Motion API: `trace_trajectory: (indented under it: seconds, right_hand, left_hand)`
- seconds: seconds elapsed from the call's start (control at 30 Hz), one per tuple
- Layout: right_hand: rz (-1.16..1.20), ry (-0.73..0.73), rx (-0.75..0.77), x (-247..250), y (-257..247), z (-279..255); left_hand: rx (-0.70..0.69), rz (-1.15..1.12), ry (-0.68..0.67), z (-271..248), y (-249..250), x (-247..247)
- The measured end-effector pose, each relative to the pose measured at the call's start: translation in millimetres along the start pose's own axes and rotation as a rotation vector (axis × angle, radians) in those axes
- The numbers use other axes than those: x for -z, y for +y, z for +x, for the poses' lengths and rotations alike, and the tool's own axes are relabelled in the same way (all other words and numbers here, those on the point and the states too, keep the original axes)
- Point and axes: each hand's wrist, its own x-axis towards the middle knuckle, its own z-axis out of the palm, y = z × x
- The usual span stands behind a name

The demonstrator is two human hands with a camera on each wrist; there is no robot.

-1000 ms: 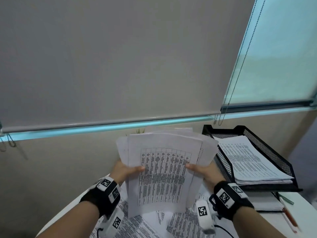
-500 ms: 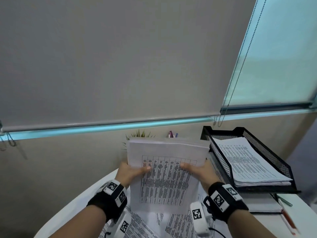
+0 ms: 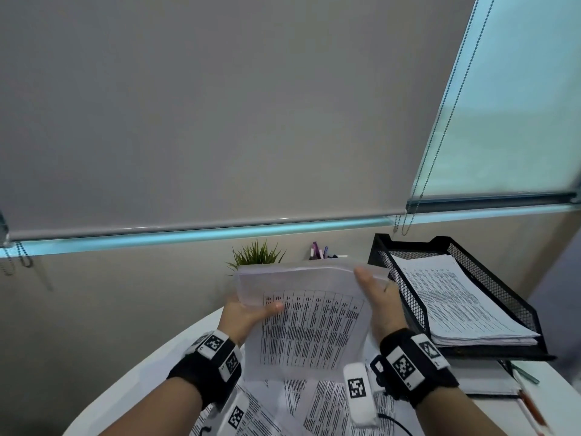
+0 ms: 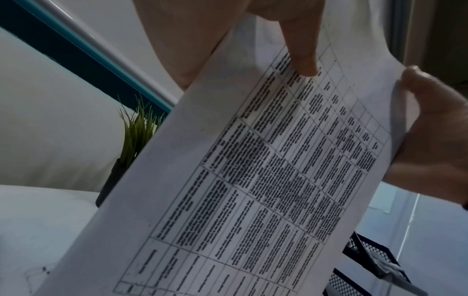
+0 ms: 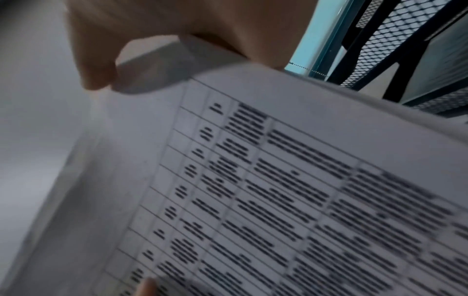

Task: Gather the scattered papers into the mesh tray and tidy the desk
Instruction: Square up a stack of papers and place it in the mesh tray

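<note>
Hands hold one sheaf of printed papers [image 3: 309,322] upright above the desk. The left hand [image 3: 243,316] grips the sheaf's left edge — its thumb [image 4: 301,50] lies flat across the front sheet's printed table while the fingers are hidden behind the paper. The right hand [image 3: 379,305] clasps the right edge, palm against the side and fingers reaching up and curling over the top corner; the right wrist view shows a fingertip [image 5: 97,80] hooked over the sheaf's top edge. The top of the sheaf bends back a little, so several sheet edges show there.

Below the held sheaf, loose printed sheets [image 3: 314,401] lie scattered and overlapping on the white desk [image 3: 132,379]. To the right stands the black mesh tray [image 3: 490,272], tilted in the view, with a neat stack of printed pages [image 3: 452,300] inside it — the held sheaf is just beside the tray's left wall but not in it. Under the tray there is a flat white pad or folder [image 3: 484,380]; I cannot tell which. Behind the sheaf, a small green plant [image 3: 257,254] in a dark pot and some pens [image 3: 319,250] stand near the wall. Roller blinds [image 3: 220,105] cover the window above.
</note>
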Motion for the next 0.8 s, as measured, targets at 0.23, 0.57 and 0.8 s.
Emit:
trace_trajectory:
  seconds: [0.23,0.57,0.8]
  right_hand:
    - [0.037,0.096,-0.082,-9.3,-15.3,5.6]
    - [0.102,0.094,-0.054,-12.0,-26.0,5.0]
    - [0.102,0.093,0.012,-5.6,-20.5,13.3]
  left_hand:
    - [-0.007,0.039,-0.019,4.8,1.8,1.6]
    - [-0.053,0.053,-0.015,9.5,3.8,2.6]
    - [-0.078,0.038,-0.026,4.5,7.7,0.5]
